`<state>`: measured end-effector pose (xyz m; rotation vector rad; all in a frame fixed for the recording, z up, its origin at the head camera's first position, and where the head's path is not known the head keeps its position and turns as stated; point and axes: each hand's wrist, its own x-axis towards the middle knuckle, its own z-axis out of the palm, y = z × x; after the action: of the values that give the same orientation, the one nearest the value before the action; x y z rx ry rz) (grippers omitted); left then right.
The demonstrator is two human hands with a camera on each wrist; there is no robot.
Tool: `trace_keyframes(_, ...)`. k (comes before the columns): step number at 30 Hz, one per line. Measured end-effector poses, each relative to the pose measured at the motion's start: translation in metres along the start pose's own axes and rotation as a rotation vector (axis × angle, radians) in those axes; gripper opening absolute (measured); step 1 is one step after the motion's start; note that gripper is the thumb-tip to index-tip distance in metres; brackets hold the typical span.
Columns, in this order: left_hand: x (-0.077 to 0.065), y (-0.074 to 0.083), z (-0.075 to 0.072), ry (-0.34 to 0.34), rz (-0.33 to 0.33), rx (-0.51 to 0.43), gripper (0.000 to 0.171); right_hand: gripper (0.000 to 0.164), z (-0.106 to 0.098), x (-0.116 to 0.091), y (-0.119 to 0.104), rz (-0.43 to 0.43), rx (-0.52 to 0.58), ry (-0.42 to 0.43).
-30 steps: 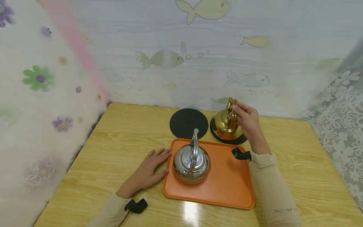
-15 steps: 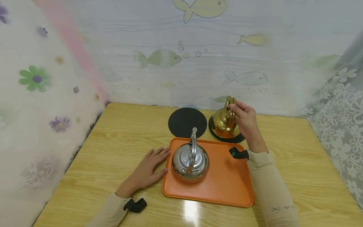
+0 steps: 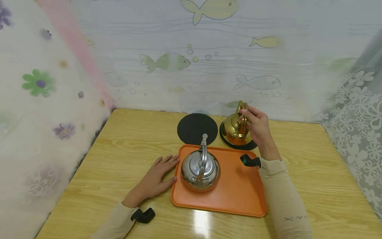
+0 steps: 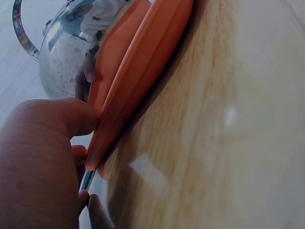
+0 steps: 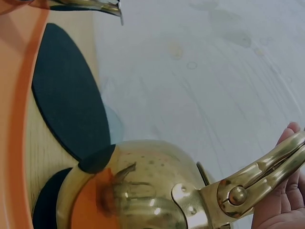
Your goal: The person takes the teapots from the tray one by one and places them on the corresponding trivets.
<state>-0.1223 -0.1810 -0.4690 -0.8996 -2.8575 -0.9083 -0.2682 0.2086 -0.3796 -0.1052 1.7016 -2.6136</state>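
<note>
Gold-coloured kettle of polished metal, silver kettle of mirror-bright metal, tray smooth and plastic-looking, round mats matt, worktop glossy wood grain, my sleeves matt cloth

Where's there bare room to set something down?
Bare: right half of the orange rectangular tray; round black mat beyond the silver metal kettle; yellow wooden table left of that mat. Crowded: the other mat, under the gold metal kettle the right hand grips.
</note>
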Motion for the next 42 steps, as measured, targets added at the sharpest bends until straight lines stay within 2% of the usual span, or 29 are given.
trace_keyframes(4,0.002,0.001,0.001,0.002,0.011,0.005,0.064,0.022,-0.001,-0.002,-0.002,-0.007,0.021,0.015)
trace_keyframes(6,0.003,0.001,0.001,0.003,0.017,0.005,0.064,0.019,-0.002,-0.003,-0.002,-0.010,0.025,0.020)
trace_keyframes(8,0.003,0.001,0.001,0.004,0.024,0.006,0.064,0.023,-0.002,-0.004,-0.002,-0.011,0.028,0.026)
trace_keyframes(14,0.000,-0.001,-0.001,0.029,0.024,0.007,0.063,0.048,0.003,-0.002,0.000,-0.016,-0.032,0.026)
trace_keyframes(18,0.000,0.000,-0.003,0.022,0.011,-0.001,0.063,0.051,0.007,-0.003,0.001,-0.070,-0.154,0.046)
trace_keyframes(24,0.000,0.001,-0.002,0.011,0.016,-0.006,0.063,0.052,0.007,-0.012,-0.001,-0.130,-0.466,0.116)
trace_keyframes(28,0.000,0.002,0.001,0.015,0.025,-0.006,0.063,0.051,0.006,-0.018,-0.005,-0.158,-0.612,0.114)
trace_keyframes(34,0.000,0.001,0.003,0.025,0.031,-0.011,0.063,0.048,0.006,-0.028,-0.011,-0.248,-0.766,0.079)
trace_keyframes(42,0.000,0.000,0.003,0.018,0.028,0.001,0.064,0.042,0.003,-0.037,-0.013,-0.324,-0.848,0.086)
